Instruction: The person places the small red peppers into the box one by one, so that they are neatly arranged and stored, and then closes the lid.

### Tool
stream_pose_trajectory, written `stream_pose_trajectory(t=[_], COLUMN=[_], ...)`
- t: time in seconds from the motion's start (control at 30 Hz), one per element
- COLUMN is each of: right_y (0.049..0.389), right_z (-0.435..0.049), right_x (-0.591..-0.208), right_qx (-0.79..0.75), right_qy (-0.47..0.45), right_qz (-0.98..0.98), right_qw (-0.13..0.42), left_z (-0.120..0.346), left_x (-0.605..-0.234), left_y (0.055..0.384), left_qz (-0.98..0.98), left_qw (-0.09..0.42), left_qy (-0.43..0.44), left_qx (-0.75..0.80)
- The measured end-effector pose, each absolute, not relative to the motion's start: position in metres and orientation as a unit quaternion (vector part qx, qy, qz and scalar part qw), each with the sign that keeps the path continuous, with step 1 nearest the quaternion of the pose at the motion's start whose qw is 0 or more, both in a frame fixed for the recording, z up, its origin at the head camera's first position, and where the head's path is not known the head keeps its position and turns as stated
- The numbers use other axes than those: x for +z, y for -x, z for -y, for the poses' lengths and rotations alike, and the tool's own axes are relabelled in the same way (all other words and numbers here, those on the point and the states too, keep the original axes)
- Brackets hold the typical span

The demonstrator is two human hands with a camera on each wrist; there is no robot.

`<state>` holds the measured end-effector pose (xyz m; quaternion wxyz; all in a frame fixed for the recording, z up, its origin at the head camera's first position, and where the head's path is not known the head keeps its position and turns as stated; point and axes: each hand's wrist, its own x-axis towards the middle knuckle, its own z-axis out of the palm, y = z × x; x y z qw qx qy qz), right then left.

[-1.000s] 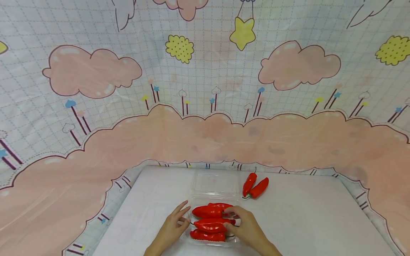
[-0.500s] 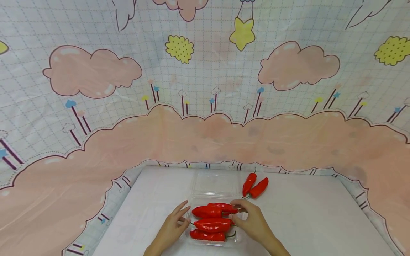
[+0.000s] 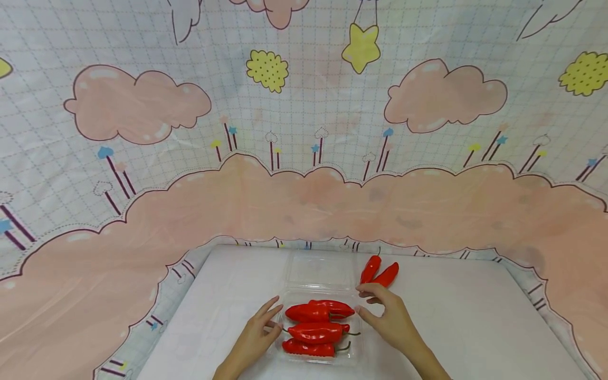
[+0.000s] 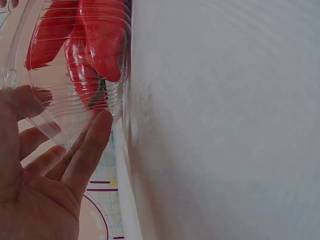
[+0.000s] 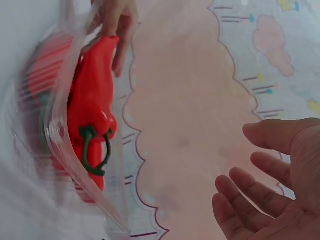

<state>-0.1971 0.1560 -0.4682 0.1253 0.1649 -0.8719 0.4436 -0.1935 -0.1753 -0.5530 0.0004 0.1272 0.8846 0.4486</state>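
Several shiny red chili peppers (image 3: 315, 332) with green stems lie side by side in a clear plastic container (image 3: 313, 361), its hinged lid (image 3: 320, 270) laid back behind it. At the container's left side, my left hand (image 3: 256, 338) touches the wall with extended, spread fingers; in the left wrist view, part of the hand shows through the plastic. My right hand (image 3: 394, 319) is off the container's right back corner, holding nothing. The right wrist view shows its fingers apart. Beyond its fingertips lie two loose peppers, one upright (image 3: 370, 268) and one slanted (image 3: 388, 274), their lower ends hidden by the hand.
The container stands on a white table (image 3: 456, 316). A cloth printed with clouds and stars (image 3: 309, 206) hangs behind and at both sides of it.
My right hand has let go of the pepper at the right of the container and moved right and back, toward the two loose peppers. The left hand stays at the container's side.
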Motion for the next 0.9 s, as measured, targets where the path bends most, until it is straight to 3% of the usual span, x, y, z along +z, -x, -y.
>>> stream_pose_trajectory(t=[0.9], right_y=[0.213], right_z=[-0.209], right_x=[-0.456], right_qx=[0.422], right_qy=[-0.149], right_qz=[0.871], right_qw=[0.204], left_z=[0.175], left_x=[-0.55], left_y=[0.193], left_qz=[-0.884], left_qw=[0.011], left_qy=[-0.127], left_qx=[0.45])
